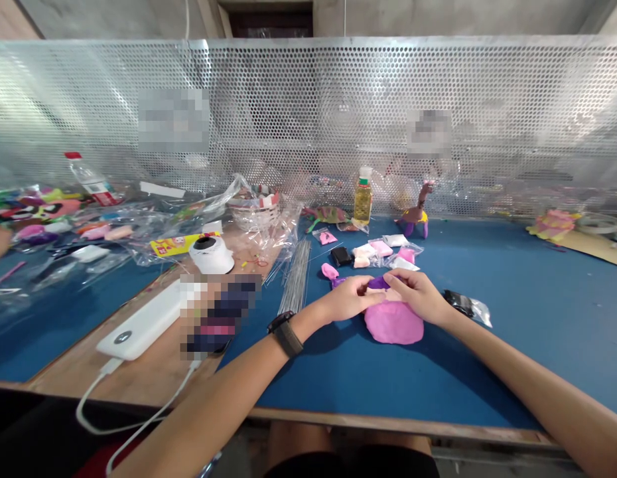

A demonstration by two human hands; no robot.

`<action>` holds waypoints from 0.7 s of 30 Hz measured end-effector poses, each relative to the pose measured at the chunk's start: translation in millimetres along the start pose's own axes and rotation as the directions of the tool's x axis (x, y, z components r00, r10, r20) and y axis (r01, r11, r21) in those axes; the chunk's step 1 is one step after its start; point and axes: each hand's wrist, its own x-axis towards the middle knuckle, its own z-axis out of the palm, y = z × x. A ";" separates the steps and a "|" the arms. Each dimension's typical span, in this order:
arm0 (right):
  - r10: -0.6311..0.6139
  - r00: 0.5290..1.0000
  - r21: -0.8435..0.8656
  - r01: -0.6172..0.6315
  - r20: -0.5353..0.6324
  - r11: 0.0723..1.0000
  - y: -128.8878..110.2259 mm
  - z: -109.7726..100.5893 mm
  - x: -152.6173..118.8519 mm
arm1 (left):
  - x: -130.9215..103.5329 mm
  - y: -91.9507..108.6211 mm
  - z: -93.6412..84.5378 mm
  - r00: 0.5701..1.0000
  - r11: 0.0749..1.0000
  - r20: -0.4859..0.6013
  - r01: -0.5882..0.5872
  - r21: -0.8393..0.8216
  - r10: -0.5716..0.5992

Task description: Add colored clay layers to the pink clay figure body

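My left hand [347,299] and my right hand [422,297] meet over the blue table top, fingers closed in a pinch on a purple piece of modelling clay [378,283]. Just below the fingertips a peach-coloured strip of clay [387,295] shows, partly covered by the hands. A flattened pink clay piece [394,323] with a rounded lower edge hangs or lies under it; I cannot tell which. Beside my left hand sit a small pink clay lump [330,271] and some purple wrapping or clay. Packets of pink and white clay [381,248] lie beyond the hands.
Thin metal wires [296,275] lie left of my left hand. Further left are a white power bank [144,325], a blurred-out phone [221,318] and a tape roll [211,255]. A yellow bottle [362,199] and a clay animal [416,216] stand before the perforated metal screen [298,106].
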 end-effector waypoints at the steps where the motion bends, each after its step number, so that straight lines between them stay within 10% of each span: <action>1: -0.001 1.000 -0.003 0.001 0.001 1.000 -0.3 0.0 0.0 | -0.3 0.4 0.0 1.000 1.000 -0.002 0.000 0.000 0.000; 21: 0.007 1.000 0.029 -0.008 0.015 1.000 4.8 0.2 0.9 | 0.0 -0.5 3.7 0.995 0.989 -0.094 0.009 -0.150 -0.023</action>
